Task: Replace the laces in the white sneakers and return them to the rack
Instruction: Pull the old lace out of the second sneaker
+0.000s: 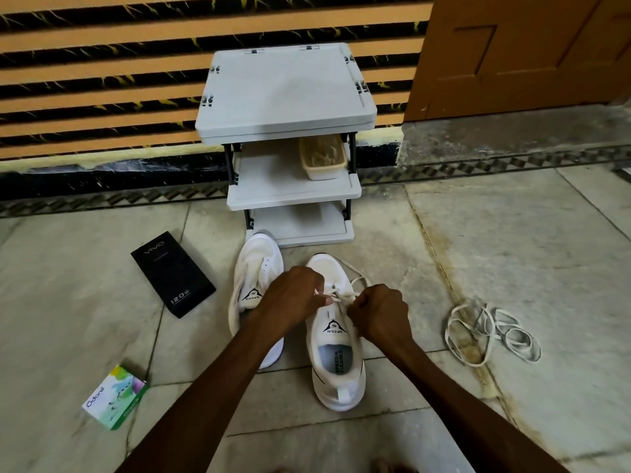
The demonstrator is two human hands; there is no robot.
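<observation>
While both grips are busy over one shoe, the floor holds the following, left edge to right.

- Green carton (114,397), near the left edge beside my left forearm. Risk: nudged if that elbow swings out.
- Black phone box (172,273), flat, just left of the shoes. No part in the job.
- Left sneaker (256,268), toe touching or nearly touching the rack's foot, partly under my left wrist. No lace shows on the part I can see. Risk: forgotten and shelved unlaced.
- Rack (290,93), at the wall edge of the floor. Its middle shelf carries a tray (322,158), so both shoes may crowd there.
- Left grip (290,295), fingertips pinching the lace (345,295) at the eyelets.
- Right sneaker (336,370), mid-floor, heel toward me. Risk: unbraced, it could slide or tip under a hard pull.
- Right grip (382,314), fist closed on the lace's other run. Risk: uneven pull leaves one end short, or the end slips out of an eyelet.
- Loose laces (491,332), heaped well to the right. Risk: tangling, or mixing old with new.
</observation>
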